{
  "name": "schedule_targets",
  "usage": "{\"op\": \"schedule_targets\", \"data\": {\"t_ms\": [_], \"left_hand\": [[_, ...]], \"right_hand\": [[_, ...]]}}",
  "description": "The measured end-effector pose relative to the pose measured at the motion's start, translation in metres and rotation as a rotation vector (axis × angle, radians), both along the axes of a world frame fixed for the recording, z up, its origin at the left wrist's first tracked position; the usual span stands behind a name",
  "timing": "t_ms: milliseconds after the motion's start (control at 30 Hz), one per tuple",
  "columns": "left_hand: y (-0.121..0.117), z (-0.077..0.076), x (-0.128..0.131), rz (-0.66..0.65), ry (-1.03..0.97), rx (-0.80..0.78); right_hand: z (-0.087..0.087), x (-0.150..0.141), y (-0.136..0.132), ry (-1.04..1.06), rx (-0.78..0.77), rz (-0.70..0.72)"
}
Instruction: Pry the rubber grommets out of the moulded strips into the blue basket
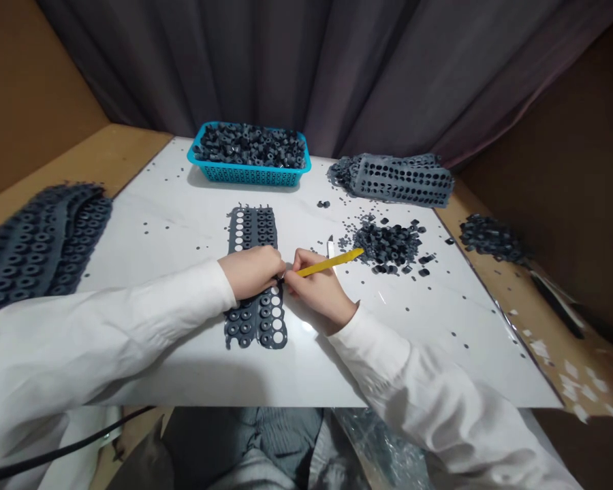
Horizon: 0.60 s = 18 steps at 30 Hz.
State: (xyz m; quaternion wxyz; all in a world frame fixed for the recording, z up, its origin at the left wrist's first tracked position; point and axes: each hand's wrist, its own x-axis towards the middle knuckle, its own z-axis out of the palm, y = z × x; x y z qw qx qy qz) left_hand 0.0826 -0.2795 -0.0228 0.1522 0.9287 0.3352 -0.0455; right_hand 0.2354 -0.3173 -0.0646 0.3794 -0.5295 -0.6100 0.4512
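Two hands, one studded sheet, one yellow tool

Through the head camera I counted two hands at work. My left hand (255, 271) lay across the middle of one dark studded sheet (254, 320), which sat lengthwise near the centre of the white surface (439, 354). Its fingers were curled down on the sheet; I could not tell whether they pinched anything. My right hand (321, 287) was at the sheet's right edge, its fingers pinching one yellow tool (332, 263) whose free end pointed right. Five or so round holes showed white in the left column above my left hand, and about five more in the right column below it.

Beyond the sheet stood one blue basket (250, 175), heaped with small dark pieces (248, 144), too many to count. I saw one stack of studded sheets (45, 245) at the far left and one bundle of perforated sheets (403, 180) at the back right. There were two heaps of loose bits: a near heap (388, 241) on the white surface and a far heap (490, 237) at the right. One thin blade (329, 245) lay just beyond my right hand.
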Motion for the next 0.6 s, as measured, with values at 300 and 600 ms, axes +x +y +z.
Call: {"op": "schedule_targets", "data": {"t_ms": [300,600], "left_hand": [[0.022,0.028,-0.041,0.431,-0.557,-0.169],[0.104,0.034,-0.061,0.649,-0.576,-0.128]], "right_hand": [[-0.005,0.003,-0.001,0.154,-0.074,0.023],[-0.002,0.004,-0.002,0.445,-0.098,-0.145]]}}
